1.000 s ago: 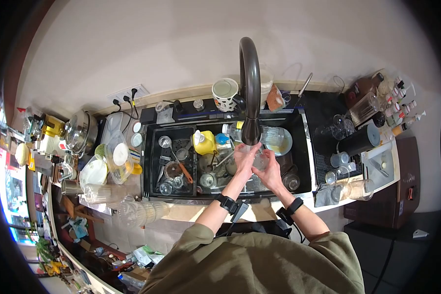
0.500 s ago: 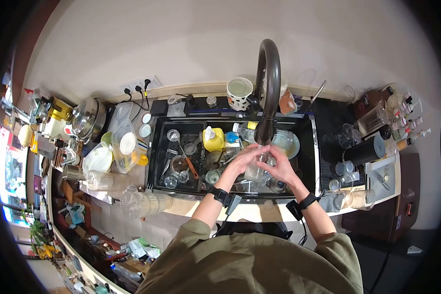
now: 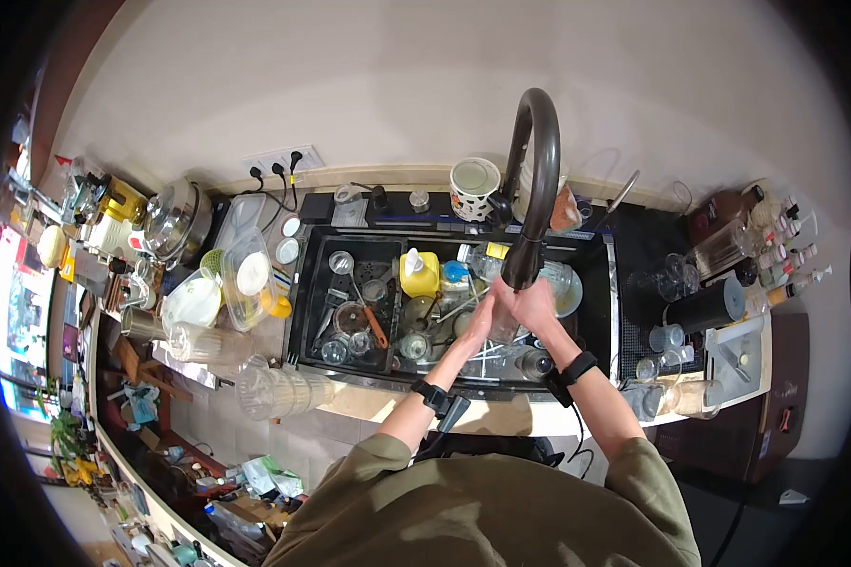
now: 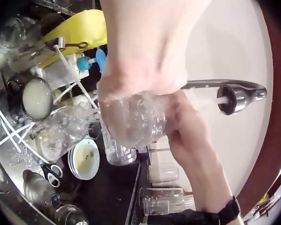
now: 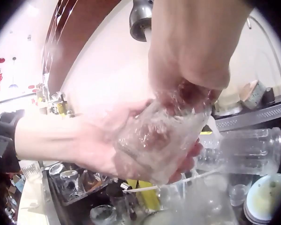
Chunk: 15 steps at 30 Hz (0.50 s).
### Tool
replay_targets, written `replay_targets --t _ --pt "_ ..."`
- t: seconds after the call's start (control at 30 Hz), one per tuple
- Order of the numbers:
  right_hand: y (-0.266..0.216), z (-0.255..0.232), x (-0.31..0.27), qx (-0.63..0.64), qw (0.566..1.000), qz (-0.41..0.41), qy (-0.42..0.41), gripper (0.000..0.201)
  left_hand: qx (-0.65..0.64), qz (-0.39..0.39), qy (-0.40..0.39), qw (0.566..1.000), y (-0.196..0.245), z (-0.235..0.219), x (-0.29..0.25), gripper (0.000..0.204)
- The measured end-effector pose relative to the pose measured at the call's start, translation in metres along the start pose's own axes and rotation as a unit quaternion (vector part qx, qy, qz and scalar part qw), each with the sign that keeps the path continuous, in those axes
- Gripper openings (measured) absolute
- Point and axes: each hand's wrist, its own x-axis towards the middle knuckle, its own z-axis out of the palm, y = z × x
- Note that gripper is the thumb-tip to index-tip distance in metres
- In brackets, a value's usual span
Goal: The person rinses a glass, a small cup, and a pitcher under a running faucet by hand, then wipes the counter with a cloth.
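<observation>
Under the dark faucet [image 3: 523, 269], both hands are on a wet clear glass container [image 5: 161, 136]. My left hand [image 5: 100, 145] wraps around its side, fingers showing past the far edge in the right wrist view. My right hand [image 5: 192, 70] is at the container's mouth, with curled fingertips at the rim and partly hidden behind wet glass. In the left wrist view the right hand [image 4: 192, 136] reaches in from the lower right. Water runs from the spout [image 4: 227, 99] close by. From the head view, the hands largely cover the container.
The black sink [image 3: 591, 331] holds a yellow pump bottle [image 3: 420, 274], an orange-handled utensil [image 3: 376, 326], scissors [image 4: 51, 174], stacked bowls [image 4: 85, 159] and a clear bottle [image 5: 252, 151]. A spotted mug [image 3: 475, 187] stands behind. Glassware lines the counter on both sides.
The faucet and hands appear farther right in the head view, which has shifted. My right hand has moved in closer over the container, which is now more hidden.
</observation>
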Motion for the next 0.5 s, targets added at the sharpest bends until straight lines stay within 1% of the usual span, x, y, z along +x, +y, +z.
replay_targets --t 0.03,0.07,0.17,0.2,0.27,0.3,0.37,0.47,0.5 --pt "-0.010 -0.003 0.000 0.025 1.000 -0.011 0.008 0.042 -0.039 0.020 -0.010 0.999 -0.008 -0.006 0.005 0.063" --pt "-0.016 -0.005 0.000 0.050 0.998 -0.022 0.016 0.041 -0.080 0.036 0.007 0.996 -0.017 -0.011 0.010 0.061" --pt "-0.015 -0.003 0.007 0.158 0.985 -0.010 -0.068 0.038 -0.128 -0.050 -0.150 0.979 0.018 -0.023 -0.010 0.050" --pt "-0.017 -0.005 0.007 0.167 0.983 0.000 -0.082 0.038 -0.031 0.012 -0.173 0.984 0.022 -0.021 -0.010 0.044" --pt "-0.024 -0.009 0.005 0.185 0.976 0.020 -0.111 0.042 -0.026 0.015 -0.146 0.989 0.024 -0.014 -0.018 0.043" --pt "-0.025 -0.008 0.005 0.192 0.976 0.014 -0.106 0.041 -0.024 0.018 -0.132 0.991 0.026 -0.012 -0.020 0.044" --pt "-0.021 -0.008 0.000 0.206 0.974 0.004 -0.096 0.039 -0.091 -0.010 -0.160 0.983 0.024 -0.015 -0.018 0.045" --pt "-0.018 -0.023 -0.007 0.328 0.922 0.078 -0.193 0.033 -0.203 -0.064 -0.207 0.955 0.026 -0.018 -0.020 0.046" --pt "-0.013 -0.025 -0.007 0.326 0.921 0.078 -0.196 0.031 -0.242 -0.084 -0.222 0.941 0.027 -0.018 -0.021 0.046"
